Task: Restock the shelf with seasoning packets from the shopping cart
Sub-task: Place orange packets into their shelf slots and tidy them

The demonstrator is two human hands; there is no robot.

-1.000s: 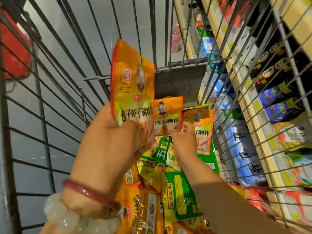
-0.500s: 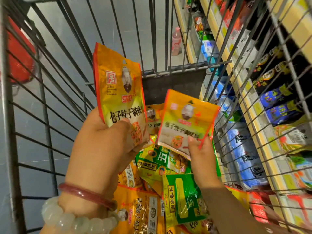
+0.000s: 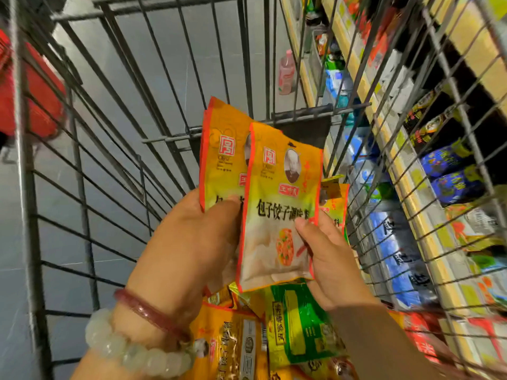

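My left hand (image 3: 189, 242) grips an orange-yellow seasoning packet (image 3: 222, 160) upright above the wire shopping cart (image 3: 82, 187). My right hand (image 3: 326, 250) pinches a second, matching packet (image 3: 279, 209) by its right edge and holds it overlapping the front of the first. A third packet of the same kind (image 3: 334, 204) leans in the cart behind them. Below my hands lie several more packets, green (image 3: 299, 325) and orange (image 3: 233, 346). The shelf (image 3: 406, 171) runs along the right, outside the cart's wire wall.
The shelf holds blue, white and dark packaged goods (image 3: 450, 171) with yellow price strips. A pink bottle (image 3: 286, 72) stands on the grey floor beyond the cart. Something red (image 3: 35, 100) sits outside the cart's left wall.
My right hand lifted a packet out of the cart and brought it left and up against the packet in my left hand. My left hand shifted right and lower.
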